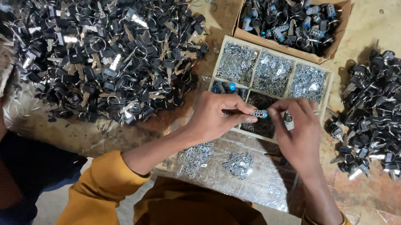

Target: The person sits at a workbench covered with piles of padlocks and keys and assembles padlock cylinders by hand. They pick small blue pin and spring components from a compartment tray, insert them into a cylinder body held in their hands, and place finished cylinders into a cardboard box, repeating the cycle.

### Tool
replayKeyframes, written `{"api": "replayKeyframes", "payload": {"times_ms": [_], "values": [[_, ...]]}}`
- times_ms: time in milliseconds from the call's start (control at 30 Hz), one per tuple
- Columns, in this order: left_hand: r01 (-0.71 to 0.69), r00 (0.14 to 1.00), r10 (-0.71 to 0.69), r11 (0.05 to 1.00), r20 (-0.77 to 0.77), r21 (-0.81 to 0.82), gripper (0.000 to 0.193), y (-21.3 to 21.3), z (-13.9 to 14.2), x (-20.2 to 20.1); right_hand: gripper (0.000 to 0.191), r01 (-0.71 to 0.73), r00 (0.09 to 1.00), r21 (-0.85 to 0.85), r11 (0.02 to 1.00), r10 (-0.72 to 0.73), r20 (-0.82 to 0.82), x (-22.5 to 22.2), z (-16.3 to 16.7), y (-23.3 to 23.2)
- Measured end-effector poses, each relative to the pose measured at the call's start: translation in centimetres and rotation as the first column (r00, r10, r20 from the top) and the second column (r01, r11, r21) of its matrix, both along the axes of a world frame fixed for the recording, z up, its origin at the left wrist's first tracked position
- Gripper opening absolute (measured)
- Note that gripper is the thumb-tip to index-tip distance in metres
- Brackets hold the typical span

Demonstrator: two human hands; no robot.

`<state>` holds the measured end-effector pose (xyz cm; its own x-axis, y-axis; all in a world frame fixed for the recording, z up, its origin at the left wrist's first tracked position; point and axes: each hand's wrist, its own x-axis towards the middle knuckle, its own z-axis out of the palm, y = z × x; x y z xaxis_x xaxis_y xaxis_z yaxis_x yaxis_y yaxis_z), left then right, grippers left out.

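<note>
Mustard-yellow sleeves lead up to both hands, which meet over a wooden compartment tray. Left hand and right hand pinch a small silver lock cylinder between their fingertips, just above the tray's near compartments. Loose metal clips lie on the tabletop beneath. Farther off sit a key heap and a cardboard box of locks.

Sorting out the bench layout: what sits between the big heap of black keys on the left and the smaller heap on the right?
In the head view, a wooden compartment tray of small metal parts lies between them.
</note>
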<state>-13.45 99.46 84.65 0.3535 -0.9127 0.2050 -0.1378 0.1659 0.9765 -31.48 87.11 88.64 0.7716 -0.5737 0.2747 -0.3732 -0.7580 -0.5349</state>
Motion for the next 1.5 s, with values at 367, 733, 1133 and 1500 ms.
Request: {"api": "replayKeyframes", "payload": {"times_ms": [367,733,1133,1500], "values": [[0.001,0.999,0.0,1.0,0.05,-0.018,0.015,0.0,0.1,0.1,0.011,-0.121,0.982,0.375,0.919,0.056,0.179,0.5,0.4,1.0],[-0.027,0.998,0.026,0.999,0.058,0.02,0.015,0.1,0.1,0.1,0.011,-0.09,0.99,0.275,0.957,0.055,0.132,1.1,0.8,1.4],[-0.03,0.996,0.027,0.999,0.086,0.03,0.015,0.3,0.0,0.4,0.012,-0.148,0.977,0.212,0.966,0.11,0.181,1.2,0.5,1.3],[-0.031,0.997,0.029,0.999,0.066,0.028,0.014,0.1,-0.1,0.6,0.011,-0.192,0.965,0.29,0.938,0.126,0.232,1.3,0.3,1.2]]}}
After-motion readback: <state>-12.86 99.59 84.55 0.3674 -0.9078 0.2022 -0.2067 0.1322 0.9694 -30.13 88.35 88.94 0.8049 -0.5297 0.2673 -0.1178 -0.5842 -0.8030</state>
